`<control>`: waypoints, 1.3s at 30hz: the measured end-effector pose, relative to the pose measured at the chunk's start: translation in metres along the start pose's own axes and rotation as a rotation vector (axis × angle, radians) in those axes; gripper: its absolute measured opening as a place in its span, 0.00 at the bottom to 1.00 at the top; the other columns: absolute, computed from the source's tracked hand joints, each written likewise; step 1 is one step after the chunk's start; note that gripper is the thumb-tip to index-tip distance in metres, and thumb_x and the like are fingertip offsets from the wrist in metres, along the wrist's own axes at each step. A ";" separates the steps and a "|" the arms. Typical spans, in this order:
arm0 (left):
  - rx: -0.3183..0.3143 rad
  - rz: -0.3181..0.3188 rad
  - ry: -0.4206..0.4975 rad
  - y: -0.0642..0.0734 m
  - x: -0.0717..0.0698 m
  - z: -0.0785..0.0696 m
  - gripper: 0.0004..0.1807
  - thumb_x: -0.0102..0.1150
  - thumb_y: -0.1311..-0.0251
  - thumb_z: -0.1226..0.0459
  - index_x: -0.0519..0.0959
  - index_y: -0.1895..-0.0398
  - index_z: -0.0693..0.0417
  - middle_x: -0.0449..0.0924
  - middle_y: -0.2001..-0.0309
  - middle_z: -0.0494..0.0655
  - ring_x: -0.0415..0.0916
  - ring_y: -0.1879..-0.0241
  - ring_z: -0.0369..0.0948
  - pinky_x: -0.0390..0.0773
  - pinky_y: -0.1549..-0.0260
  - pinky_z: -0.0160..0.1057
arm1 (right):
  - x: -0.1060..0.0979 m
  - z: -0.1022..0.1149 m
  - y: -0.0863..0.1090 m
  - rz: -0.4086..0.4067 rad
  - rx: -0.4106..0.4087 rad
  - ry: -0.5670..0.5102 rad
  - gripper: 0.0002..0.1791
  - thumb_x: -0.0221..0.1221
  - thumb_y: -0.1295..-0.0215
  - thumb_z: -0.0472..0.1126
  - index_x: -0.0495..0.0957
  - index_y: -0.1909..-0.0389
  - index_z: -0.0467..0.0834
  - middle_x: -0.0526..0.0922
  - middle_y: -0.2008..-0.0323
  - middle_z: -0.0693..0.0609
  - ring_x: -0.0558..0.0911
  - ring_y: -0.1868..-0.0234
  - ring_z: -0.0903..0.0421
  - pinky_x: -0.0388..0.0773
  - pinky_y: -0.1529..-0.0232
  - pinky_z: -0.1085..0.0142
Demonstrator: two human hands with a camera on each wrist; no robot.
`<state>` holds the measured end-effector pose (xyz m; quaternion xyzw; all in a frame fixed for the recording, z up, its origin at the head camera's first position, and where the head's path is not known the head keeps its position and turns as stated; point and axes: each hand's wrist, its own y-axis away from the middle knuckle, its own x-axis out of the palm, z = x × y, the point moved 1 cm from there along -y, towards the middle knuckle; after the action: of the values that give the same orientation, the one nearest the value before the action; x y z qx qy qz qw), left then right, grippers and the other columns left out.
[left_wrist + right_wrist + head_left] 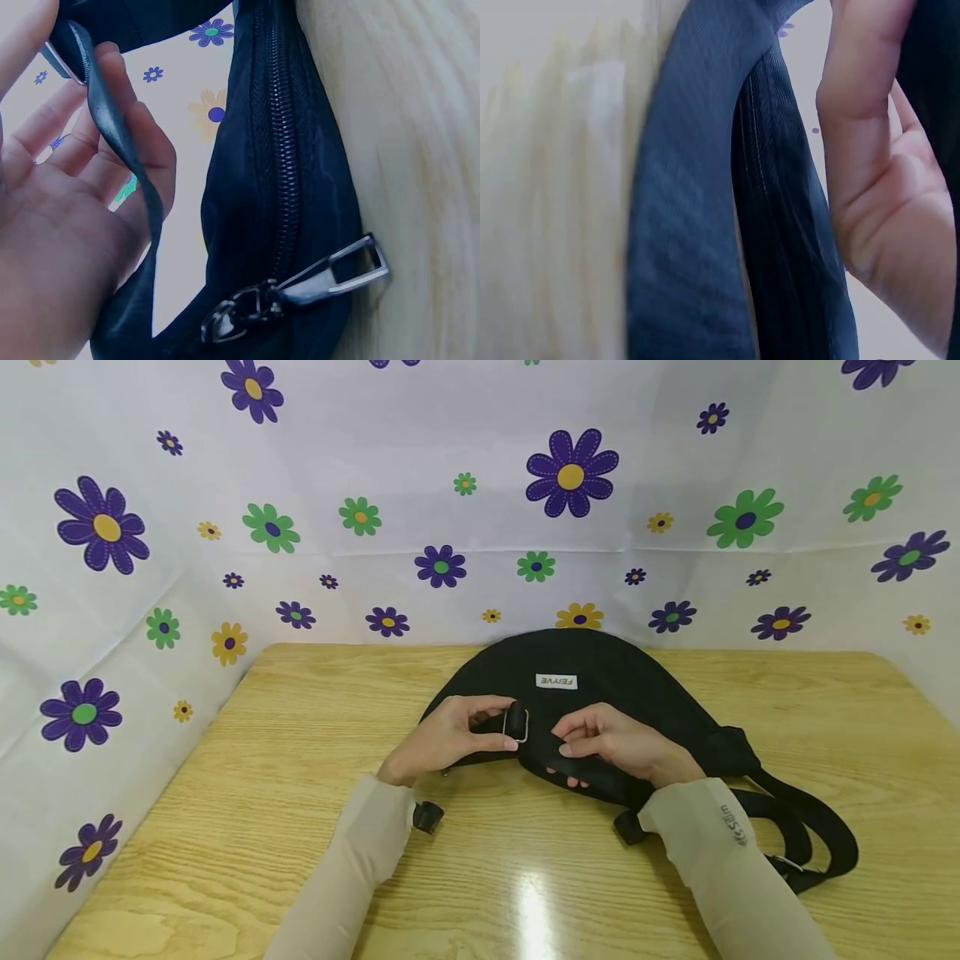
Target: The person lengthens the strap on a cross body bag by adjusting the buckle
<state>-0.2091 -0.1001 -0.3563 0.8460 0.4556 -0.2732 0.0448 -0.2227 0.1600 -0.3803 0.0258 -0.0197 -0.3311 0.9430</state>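
A black sling bag (pixel 600 660) with a white label (pixel 557 682) lies on the table, its curved edge toward the back. Above its front part, my left hand (pixel 438 735) pinches the black strap at a silver metal buckle (pixel 527 727) between thumb and fingers. My right hand (pixel 622 747) grips the wide black strap (pixel 577 777) to the right of that buckle, thumb on top and some fingertips showing underneath. In the left wrist view, the bag's zipper (pixel 283 150) runs beside the left hand, with a silver zipper pull (pixel 330 279) at its lower end.
More strap (pixel 843 839) loops out at the bag's right side, with another metal slider (pixel 787 863) on it. The wooden table (pixel 262 760) reaches to a white flowered cloth (pixel 480 443) at the back and sides. Small black blocks (pixel 427 817) sit by both cuffs.
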 end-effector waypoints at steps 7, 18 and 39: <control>0.002 0.029 0.015 0.000 0.001 0.001 0.26 0.69 0.37 0.66 0.77 0.37 0.66 0.85 0.52 0.54 0.80 0.54 0.45 0.78 0.52 0.40 | 0.004 0.002 -0.004 -0.013 -0.059 0.017 0.11 0.51 0.29 0.24 0.73 0.52 0.19 0.88 0.65 0.46 0.85 0.73 0.55 0.82 0.71 0.65; 0.030 0.081 -0.030 -0.003 0.011 -0.001 0.24 0.72 0.39 0.63 0.80 0.40 0.61 0.85 0.52 0.44 0.78 0.54 0.36 0.77 0.51 0.35 | 0.016 0.009 -0.010 -0.117 -0.055 -0.004 0.07 0.51 0.30 0.23 0.77 0.60 0.32 0.86 0.68 0.47 0.86 0.75 0.55 0.83 0.71 0.64; 0.022 0.056 -0.088 -0.003 0.010 -0.005 0.26 0.71 0.38 0.63 0.78 0.40 0.68 0.84 0.52 0.51 0.78 0.53 0.41 0.77 0.48 0.37 | 0.008 0.009 -0.004 -0.004 -0.087 0.030 0.08 0.50 0.28 0.25 0.76 0.55 0.23 0.87 0.66 0.45 0.85 0.74 0.56 0.82 0.71 0.66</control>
<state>-0.2045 -0.0891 -0.3567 0.8460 0.4265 -0.3137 0.0633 -0.2189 0.1518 -0.3718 -0.0103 0.0088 -0.3329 0.9429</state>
